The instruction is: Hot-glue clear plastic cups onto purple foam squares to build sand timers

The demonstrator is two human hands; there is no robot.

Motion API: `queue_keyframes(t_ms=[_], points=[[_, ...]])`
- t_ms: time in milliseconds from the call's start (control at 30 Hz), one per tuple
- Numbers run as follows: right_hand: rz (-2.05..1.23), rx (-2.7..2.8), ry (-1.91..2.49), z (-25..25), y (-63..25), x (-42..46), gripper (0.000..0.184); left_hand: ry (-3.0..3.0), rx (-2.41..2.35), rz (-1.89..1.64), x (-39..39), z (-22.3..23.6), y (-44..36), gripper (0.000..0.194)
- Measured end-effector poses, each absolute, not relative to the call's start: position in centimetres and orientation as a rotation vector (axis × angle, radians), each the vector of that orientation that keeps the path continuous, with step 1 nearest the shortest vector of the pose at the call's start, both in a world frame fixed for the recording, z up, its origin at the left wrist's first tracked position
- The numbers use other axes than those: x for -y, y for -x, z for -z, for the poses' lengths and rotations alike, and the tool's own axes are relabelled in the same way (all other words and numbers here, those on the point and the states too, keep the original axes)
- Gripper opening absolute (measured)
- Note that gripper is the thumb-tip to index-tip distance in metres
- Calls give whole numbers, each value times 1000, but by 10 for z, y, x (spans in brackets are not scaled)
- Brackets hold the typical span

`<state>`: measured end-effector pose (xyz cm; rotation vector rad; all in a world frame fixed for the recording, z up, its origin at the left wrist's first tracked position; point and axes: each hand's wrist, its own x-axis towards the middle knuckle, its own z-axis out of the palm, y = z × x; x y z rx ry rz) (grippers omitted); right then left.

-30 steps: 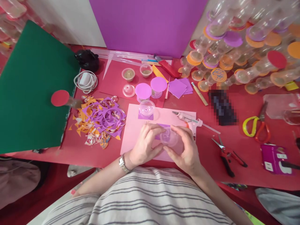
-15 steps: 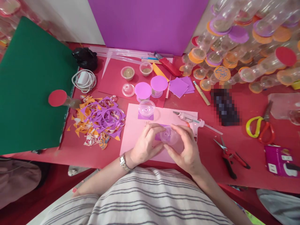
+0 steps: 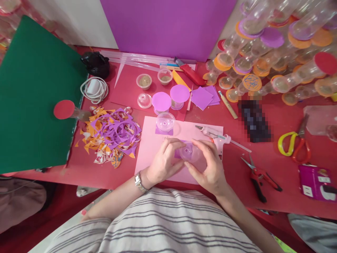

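Observation:
My left hand and my right hand close from both sides around a small clear plastic cup, fingertips at its rim. Beneath the cup lies a purple paper square, partly covered, on a pink sheet. A second clear cup rests on another purple square just beyond my left hand. Past my right fingers lies a pink hot glue gun, its handle partly behind them.
Purple and orange paper scraps lie to the left, near a green board. Behind the pink sheet are purple discs and cups of sandy material. Pliers, scissors and many stacked clear bottles fill the right.
Both hands keep their hold on the cup, with hardly any movement. The view has shifted slightly, so things on the right sit farther right.

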<state>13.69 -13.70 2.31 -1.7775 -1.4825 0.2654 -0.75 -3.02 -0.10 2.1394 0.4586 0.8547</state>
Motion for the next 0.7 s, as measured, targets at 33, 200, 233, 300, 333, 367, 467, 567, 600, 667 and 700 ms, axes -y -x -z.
queue_keyframes(t_ms=[33,200,233,300,333,367,467,567,600,667,700], points=[[-263,1484,1777,-23,-137,137,54,-2141,-460,-847,30,1,8,37],[-263,1487,1796,-23,-137,137,52,-2139,-461,-829,30,3,8,37],[-265,1487,1799,-23,-136,137,52,-2138,-458,-831,30,3,8,37],[-268,1484,1810,-22,-136,138,52,-2138,-456,-834,30,3,8,36],[-270,1482,1816,-22,-136,138,51,-2139,-459,-836,30,3,7,36],[-270,1480,1819,-22,-136,138,51,-2140,-461,-838,30,3,7,36],[-276,1474,1811,-22,-137,137,50,-2146,-463,-843,30,3,7,35],[-286,1480,1791,-23,-137,136,51,-2157,-471,-832,29,3,6,33],[-288,1485,1786,-23,-138,136,52,-2159,-472,-831,29,3,6,33],[-287,1490,1778,-22,-138,136,52,-2160,-464,-835,29,3,6,32],[-285,1492,1775,-22,-138,136,53,-2160,-457,-837,29,3,7,32]])
